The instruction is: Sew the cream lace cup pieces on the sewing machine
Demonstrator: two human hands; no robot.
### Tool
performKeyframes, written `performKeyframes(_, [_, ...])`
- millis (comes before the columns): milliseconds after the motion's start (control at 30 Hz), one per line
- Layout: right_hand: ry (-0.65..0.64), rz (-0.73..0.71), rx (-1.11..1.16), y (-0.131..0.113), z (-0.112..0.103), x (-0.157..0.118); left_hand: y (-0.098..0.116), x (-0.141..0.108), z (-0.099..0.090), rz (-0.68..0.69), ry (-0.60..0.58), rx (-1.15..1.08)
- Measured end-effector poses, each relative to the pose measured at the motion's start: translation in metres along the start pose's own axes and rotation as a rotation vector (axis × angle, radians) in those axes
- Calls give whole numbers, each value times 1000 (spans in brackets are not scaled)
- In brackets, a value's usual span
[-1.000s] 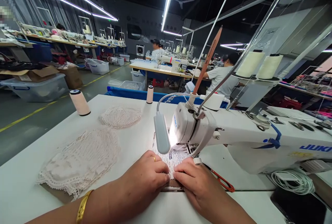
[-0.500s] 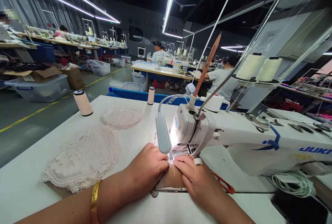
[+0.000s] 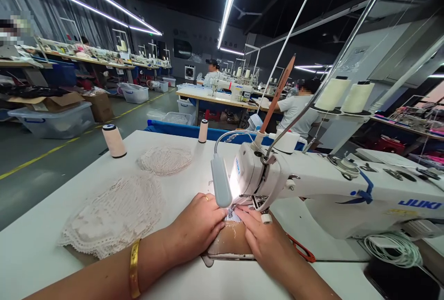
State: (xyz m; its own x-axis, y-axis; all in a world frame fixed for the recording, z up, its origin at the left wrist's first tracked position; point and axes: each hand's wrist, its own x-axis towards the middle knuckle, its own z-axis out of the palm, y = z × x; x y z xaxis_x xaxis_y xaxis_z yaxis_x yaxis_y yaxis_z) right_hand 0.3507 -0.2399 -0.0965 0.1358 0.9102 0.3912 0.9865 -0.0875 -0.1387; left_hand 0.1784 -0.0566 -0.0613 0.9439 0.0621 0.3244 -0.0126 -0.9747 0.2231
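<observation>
The needle area of a white sewing machine [image 3: 248, 170] is lit by a small grey lamp [image 3: 221, 184]. Under its presser foot [image 3: 231, 211] a bit of pale fabric [image 3: 233, 218] shows, mostly hidden by fingers. My left hand [image 3: 197, 221] is closed, fingertips curled onto the fabric's left side. From the right, my right hand [image 3: 262, 230] presses its closed-up fingertips on the fabric beside the foot. Brown covering [image 3: 231, 240] with loose thread ends lies on the machine bed between the hands. Two piles of cream lace pieces, a near pile [image 3: 114, 214] and a far pile [image 3: 164, 160], rest leftward.
Two peach thread cones, a left cone [image 3: 114, 141] and a back cone [image 3: 203, 131], stand on the white table [image 3: 180, 189]. Orange-handled snips [image 3: 301, 249] lie by my right wrist. A pencil [image 3: 277, 94] stands upright on the machine. Coiled cable [image 3: 393, 248] sits right. Co-workers sit beyond.
My right fingertips have drawn slightly right, so more of the foot and pale fabric shows between my hands. The camera view has shifted a little; the piles look unchanged.
</observation>
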Motion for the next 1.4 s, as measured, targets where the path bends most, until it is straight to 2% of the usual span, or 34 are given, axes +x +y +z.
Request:
performKeyframes(133, [34, -3, 21, -3, -4, 0, -1, -1, -1, -48, 25, 56])
performKeyframes(300, [89, -119, 107, -10, -9, 1, 8, -6, -12, -114, -96, 170])
performKeyframes(433, [152, -292, 245, -23, -12, 6, 12, -9, -27, -138, -198, -69])
performKeyframes(500, [159, -389, 303, -30, -12, 8, 7, -8, -34, -199, -169, -165])
performKeyframes(567, [140, -462, 332, -35, -11, 8, -3, -8, -41, -252, -87, -151])
performKeyframes(633, [113, -489, 336, -37, -10, 7, -13, -9, -46, -282, -61, -109])
performKeyframes(767, [71, -439, 332, -37, -13, 2, -25, -15, -53, -371, -163, -41])
performKeyframes(867, [50, -396, 330, -36, -17, -1, -24, -16, -53, -437, -223, -53])
performKeyframes(967, [25, -354, 329, -37, -21, -2, -22, -13, -49, -445, -245, -120])
performKeyframes(1100, [24, -334, 336, -38, -24, -2, -23, -9, -45, -407, -184, -171])
performKeyframes(1267, [26, -328, 362, -37, -27, -3, -20, -8, -43, -488, -128, -294])
performKeyframes(1400, [28, -234, 398, -34, -27, -5, -13, -10, -31, -369, -5, -319])
